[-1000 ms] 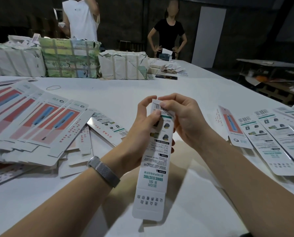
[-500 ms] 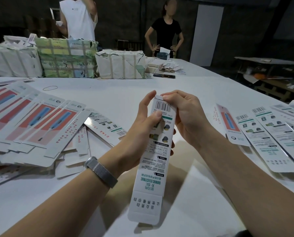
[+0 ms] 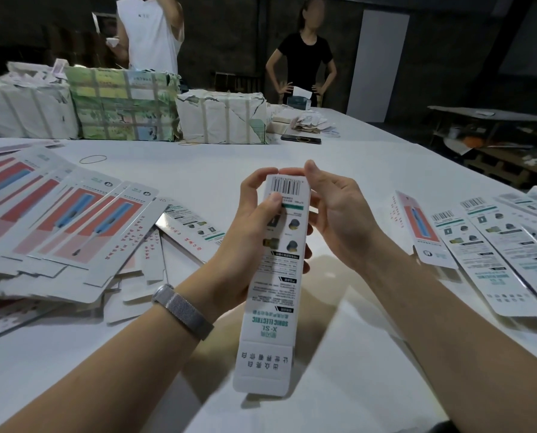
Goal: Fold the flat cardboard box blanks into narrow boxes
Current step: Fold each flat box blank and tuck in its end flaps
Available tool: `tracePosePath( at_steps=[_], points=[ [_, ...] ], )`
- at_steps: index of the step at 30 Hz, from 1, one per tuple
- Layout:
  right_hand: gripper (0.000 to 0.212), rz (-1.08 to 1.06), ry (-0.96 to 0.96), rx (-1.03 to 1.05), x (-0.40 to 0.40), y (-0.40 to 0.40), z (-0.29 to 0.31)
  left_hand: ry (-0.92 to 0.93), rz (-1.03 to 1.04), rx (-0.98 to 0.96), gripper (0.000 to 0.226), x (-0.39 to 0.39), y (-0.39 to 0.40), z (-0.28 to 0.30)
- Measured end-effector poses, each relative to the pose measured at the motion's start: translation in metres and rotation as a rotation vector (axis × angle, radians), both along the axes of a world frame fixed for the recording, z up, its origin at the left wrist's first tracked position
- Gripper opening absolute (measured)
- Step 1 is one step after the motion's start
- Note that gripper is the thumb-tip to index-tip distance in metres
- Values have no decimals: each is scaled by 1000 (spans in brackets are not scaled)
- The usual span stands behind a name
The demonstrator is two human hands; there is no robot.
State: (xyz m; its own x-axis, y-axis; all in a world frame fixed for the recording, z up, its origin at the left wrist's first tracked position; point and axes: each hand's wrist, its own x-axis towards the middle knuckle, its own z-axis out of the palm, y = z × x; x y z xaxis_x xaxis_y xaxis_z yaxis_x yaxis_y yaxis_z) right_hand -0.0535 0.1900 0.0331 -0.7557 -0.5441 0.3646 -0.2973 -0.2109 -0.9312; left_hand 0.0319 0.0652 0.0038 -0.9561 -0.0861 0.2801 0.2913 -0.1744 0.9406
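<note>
Up above the white table (image 3: 339, 170), a long narrow toothbrush box (image 3: 276, 276) is held by the left hand (image 3: 245, 242), its far end pinched by the right hand (image 3: 336, 220).

A narrow white printed box (image 3: 276, 276) is held upright above the table's near edge; flat blanks (image 3: 67, 220) are heaped at its left edge.

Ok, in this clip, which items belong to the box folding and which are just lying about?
Job: narrow white printed cardboard box, held by left hand and right hand; flat red-and-white blanks; folded white boxes.
Lying about: strapped paper bundles, black phone, rubber band.
</note>
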Motion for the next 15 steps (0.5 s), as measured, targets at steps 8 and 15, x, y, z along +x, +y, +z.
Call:
tracePosePath(
  at_steps=[8,15],
  points=[
    [67,32,-102,-19,-3,0,-4,19,35,-18,20,4,3,7],
    [49,112,-32,122,3,-2,2,123,20,37,39,3,3,16]
  ],
)
